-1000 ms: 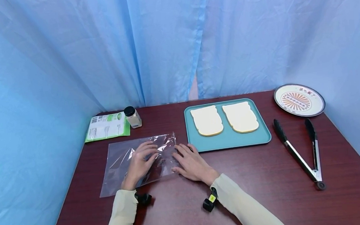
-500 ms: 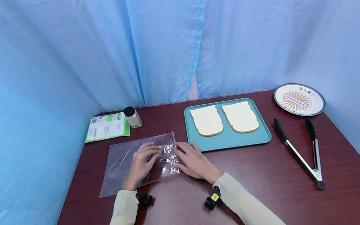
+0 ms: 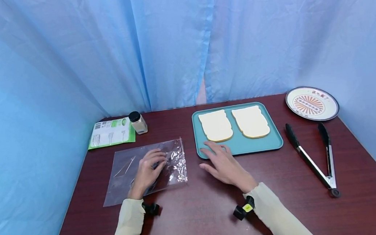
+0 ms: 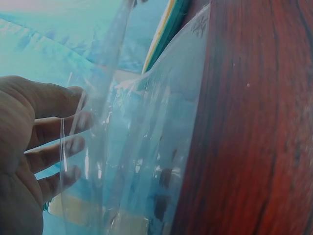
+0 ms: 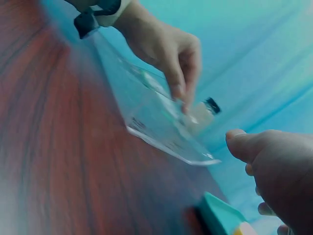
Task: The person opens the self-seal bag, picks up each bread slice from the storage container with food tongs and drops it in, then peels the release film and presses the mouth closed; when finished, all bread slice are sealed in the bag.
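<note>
A clear plastic bag (image 3: 175,165) lies on the left part of the table, its edge with the crinkled shine toward the right. My left hand (image 3: 147,172) pinches the bag's upper film between thumb and fingers, and the film (image 4: 142,122) stands up in the left wrist view. Apart from the bag, my right hand (image 3: 226,166) hovers with loosely spread fingers near the front left corner of a teal tray (image 3: 242,148). On that tray lie two bread slices (image 3: 216,126), side by side. In the right wrist view my right hand (image 5: 279,166) holds nothing.
At the back left are a white and green packet (image 3: 110,133) and a black-capped jar (image 3: 138,123). Open tongs (image 3: 316,166) lie on the right, with a patterned plate (image 3: 313,103) behind them. Blue curtains (image 3: 176,45) enclose the table (image 3: 198,218).
My right hand has let go of the bag's right edge and moved right toward the tray. My left hand stays at the bag almost unmoved.
</note>
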Action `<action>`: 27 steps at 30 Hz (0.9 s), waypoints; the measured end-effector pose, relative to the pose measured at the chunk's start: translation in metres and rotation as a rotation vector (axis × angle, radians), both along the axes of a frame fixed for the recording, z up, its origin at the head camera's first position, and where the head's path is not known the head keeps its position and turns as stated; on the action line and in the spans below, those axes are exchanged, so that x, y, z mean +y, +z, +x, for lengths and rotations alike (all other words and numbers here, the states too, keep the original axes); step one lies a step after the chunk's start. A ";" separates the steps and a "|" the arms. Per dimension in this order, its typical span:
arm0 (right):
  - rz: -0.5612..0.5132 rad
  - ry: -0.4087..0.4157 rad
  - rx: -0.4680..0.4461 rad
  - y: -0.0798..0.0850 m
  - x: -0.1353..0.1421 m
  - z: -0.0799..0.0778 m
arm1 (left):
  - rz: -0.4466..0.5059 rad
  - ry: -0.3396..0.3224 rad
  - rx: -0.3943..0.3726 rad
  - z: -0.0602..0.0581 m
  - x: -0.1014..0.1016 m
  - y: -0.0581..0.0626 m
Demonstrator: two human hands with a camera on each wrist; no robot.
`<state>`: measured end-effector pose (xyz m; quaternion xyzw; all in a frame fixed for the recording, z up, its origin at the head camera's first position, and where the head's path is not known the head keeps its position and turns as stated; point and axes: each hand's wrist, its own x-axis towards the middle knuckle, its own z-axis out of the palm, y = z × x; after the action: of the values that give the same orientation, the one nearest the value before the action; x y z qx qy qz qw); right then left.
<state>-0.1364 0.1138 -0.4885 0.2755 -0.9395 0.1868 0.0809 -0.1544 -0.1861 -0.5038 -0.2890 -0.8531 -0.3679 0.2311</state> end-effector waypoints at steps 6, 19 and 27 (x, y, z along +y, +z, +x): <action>-0.041 -0.075 -0.009 0.011 0.033 0.006 | -0.013 0.012 -0.018 0.000 0.000 0.002; -0.112 -0.246 0.016 0.015 0.101 0.019 | -0.024 0.038 -0.021 0.002 -0.002 0.002; -0.149 -0.380 0.052 0.014 0.146 0.031 | -0.014 0.029 -0.019 0.001 -0.003 0.003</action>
<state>-0.1053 0.2599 -0.4742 0.0910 -0.9558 0.2299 0.1589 -0.1535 -0.1888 -0.5006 -0.2746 -0.8618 -0.3616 0.2261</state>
